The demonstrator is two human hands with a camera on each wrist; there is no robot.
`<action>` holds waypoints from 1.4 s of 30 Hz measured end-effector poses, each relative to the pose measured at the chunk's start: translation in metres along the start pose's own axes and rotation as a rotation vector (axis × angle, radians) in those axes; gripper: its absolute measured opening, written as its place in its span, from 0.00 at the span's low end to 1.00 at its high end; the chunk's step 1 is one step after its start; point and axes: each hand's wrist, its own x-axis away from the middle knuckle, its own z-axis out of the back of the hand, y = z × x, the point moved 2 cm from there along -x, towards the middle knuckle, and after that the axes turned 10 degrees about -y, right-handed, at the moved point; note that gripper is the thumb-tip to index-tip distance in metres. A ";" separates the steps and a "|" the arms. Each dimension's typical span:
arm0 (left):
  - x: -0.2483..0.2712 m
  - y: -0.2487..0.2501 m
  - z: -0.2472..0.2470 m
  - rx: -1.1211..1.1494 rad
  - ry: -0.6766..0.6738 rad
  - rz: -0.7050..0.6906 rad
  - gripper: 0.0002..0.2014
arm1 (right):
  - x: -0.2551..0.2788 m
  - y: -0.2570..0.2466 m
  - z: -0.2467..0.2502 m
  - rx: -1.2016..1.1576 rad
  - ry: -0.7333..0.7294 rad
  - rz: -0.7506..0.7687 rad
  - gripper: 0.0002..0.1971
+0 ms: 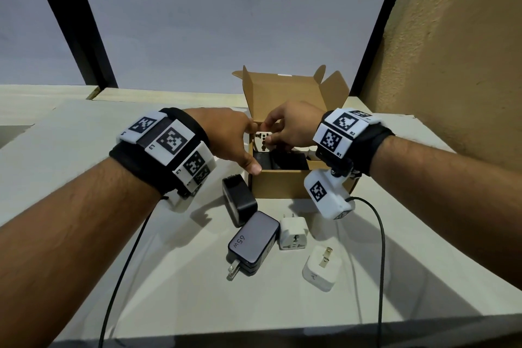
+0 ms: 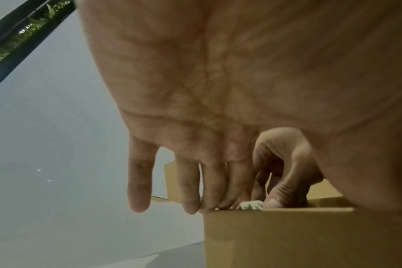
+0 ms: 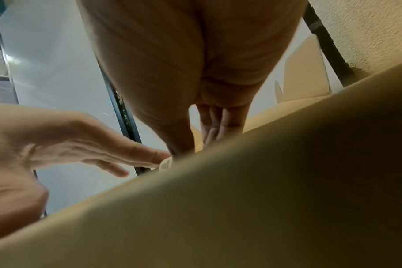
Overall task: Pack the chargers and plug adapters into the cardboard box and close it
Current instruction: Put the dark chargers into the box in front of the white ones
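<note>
The open cardboard box stands at the table's far middle with its lid flaps up. My right hand pinches a white plug adapter just above the box's left side. My left hand rests with straight fingers along the box's left rim, thumb on the front corner. Black chargers and white pieces lie inside. On the table in front lie a black charger, a dark 65W charger, a white plug adapter and a white charger. The left wrist view shows my left fingertips at the box rim.
A rough tan wall rises close to the right of the box. Two black cables trail from my wrists across the table toward its near edge. A dark window frame slants behind the table.
</note>
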 end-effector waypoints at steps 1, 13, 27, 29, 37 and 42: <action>0.000 0.000 0.000 0.003 0.000 -0.001 0.50 | 0.000 0.000 0.000 -0.014 0.000 -0.006 0.13; 0.003 0.001 0.002 0.030 0.014 0.021 0.48 | 0.033 -0.006 0.021 -0.007 0.061 0.072 0.12; 0.011 0.006 0.003 -0.017 0.026 0.058 0.48 | 0.109 -0.060 -0.050 0.438 -0.417 0.532 0.24; 0.010 0.006 0.002 -0.015 0.029 0.051 0.48 | 0.106 -0.057 -0.050 0.425 -0.407 0.531 0.25; 0.006 0.005 0.002 -0.016 0.009 0.071 0.48 | 0.098 -0.056 -0.053 0.534 -0.443 0.589 0.31; 0.004 0.006 0.003 -0.049 0.002 0.073 0.49 | 0.097 -0.060 -0.056 0.638 -0.457 0.655 0.31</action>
